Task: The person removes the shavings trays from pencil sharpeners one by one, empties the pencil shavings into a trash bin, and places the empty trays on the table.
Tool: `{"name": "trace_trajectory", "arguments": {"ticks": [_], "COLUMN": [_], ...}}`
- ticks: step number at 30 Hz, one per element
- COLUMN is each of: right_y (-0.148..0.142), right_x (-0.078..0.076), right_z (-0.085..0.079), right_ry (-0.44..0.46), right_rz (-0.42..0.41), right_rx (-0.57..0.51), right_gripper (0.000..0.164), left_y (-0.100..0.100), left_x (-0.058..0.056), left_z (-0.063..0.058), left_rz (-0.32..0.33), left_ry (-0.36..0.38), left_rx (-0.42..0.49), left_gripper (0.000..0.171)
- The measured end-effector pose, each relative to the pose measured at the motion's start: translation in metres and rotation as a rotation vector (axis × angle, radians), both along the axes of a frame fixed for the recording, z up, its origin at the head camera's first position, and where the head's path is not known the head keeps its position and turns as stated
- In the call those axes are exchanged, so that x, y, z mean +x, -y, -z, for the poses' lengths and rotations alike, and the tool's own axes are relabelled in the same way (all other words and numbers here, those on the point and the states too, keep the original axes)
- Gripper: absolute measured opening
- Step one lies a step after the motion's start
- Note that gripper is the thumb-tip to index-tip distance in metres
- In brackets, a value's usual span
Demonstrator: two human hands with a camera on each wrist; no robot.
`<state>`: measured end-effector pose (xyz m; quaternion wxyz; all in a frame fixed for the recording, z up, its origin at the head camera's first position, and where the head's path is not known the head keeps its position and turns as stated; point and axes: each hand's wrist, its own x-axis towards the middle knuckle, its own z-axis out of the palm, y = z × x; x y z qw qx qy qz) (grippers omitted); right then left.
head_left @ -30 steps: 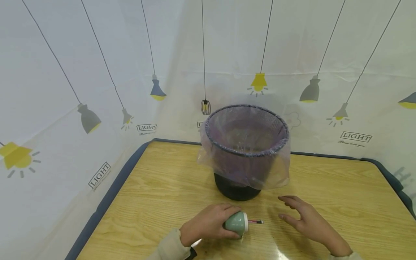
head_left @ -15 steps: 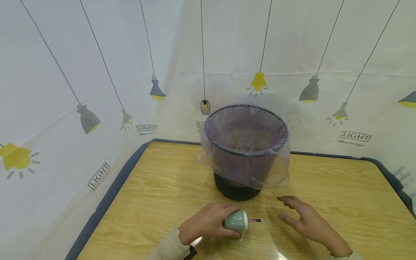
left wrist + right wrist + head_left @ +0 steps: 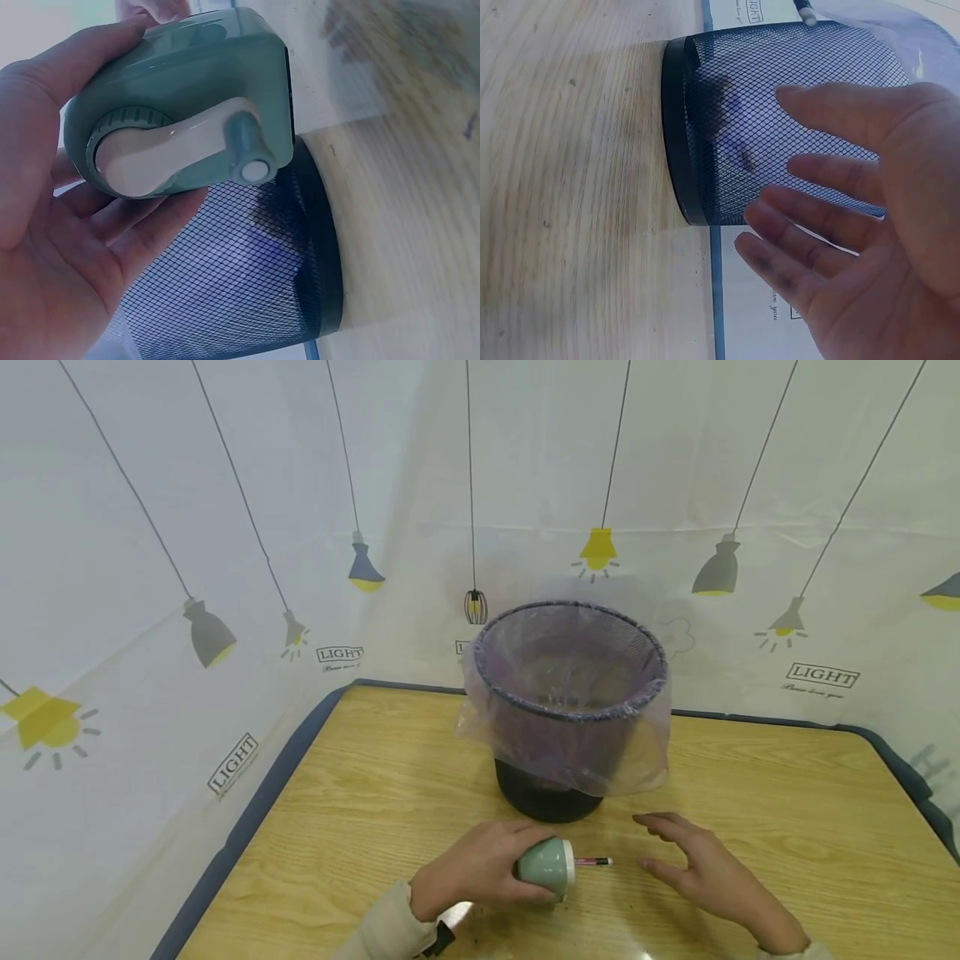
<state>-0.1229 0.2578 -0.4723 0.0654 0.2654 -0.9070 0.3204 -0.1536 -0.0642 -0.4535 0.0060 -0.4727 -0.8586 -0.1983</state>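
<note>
My left hand point(image 3: 487, 870) grips a green hand-crank pencil sharpener point(image 3: 546, 867) just above the table, in front of the bin. In the left wrist view its pale crank handle point(image 3: 176, 146) with a green knob is plain to see. A pencil point(image 3: 594, 862) with a dark, white-tipped end sticks out of its right side. To the right of the pencil, my right hand point(image 3: 705, 870) hovers with fingers spread apart, holding nothing. The right wrist view shows that palm point(image 3: 885, 300) and the pencil end point(image 3: 807, 13) beyond the thumb.
A black mesh waste bin point(image 3: 551, 797) lined with a translucent purple bag point(image 3: 630, 760) stands behind the hands. Dark specks and a small black object point(image 3: 441, 938) lie near my left cuff. The wood-grain table point(image 3: 787, 793) meets a lamp-printed white curtain point(image 3: 420, 635).
My left hand has raised and tipped the sharpener slightly, so the pencil sits a little higher and further right. My right hand has shifted slightly left.
</note>
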Motion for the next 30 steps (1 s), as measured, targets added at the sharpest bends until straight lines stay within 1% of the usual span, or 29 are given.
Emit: {"name": "trace_trajectory", "arguments": {"ticks": [7, 11, 18, 26, 30], "right_y": [0.006, 0.008, 0.015, 0.022, 0.024], "right_x": [0.002, 0.002, 0.002, 0.002, 0.003], "right_z": [-0.004, -0.004, 0.000, 0.001, -0.001], "right_ry": [-0.026, -0.031, -0.032, -0.051, -0.016], "right_rz": [0.002, -0.006, -0.072, -0.122, -0.136], "right_rx": [0.009, 0.009, -0.052, -0.080, -0.094], "right_gripper": [0.043, 0.043, 0.046, 0.051, 0.054], "left_y": [-0.001, -0.002, -0.002, -0.004, -0.004], "left_x": [-0.001, 0.000, 0.001, 0.002, 0.003], "left_z": [-0.005, -0.007, -0.012, -0.017, -0.019], "left_rz": [0.008, 0.013, 0.015, 0.016, 0.022], "left_ry": [0.019, 0.016, 0.005, -0.007, -0.017], "left_rx": [0.032, 0.047, 0.069, 0.089, 0.093], "left_gripper": [0.067, 0.068, 0.068, 0.068, 0.068]}}
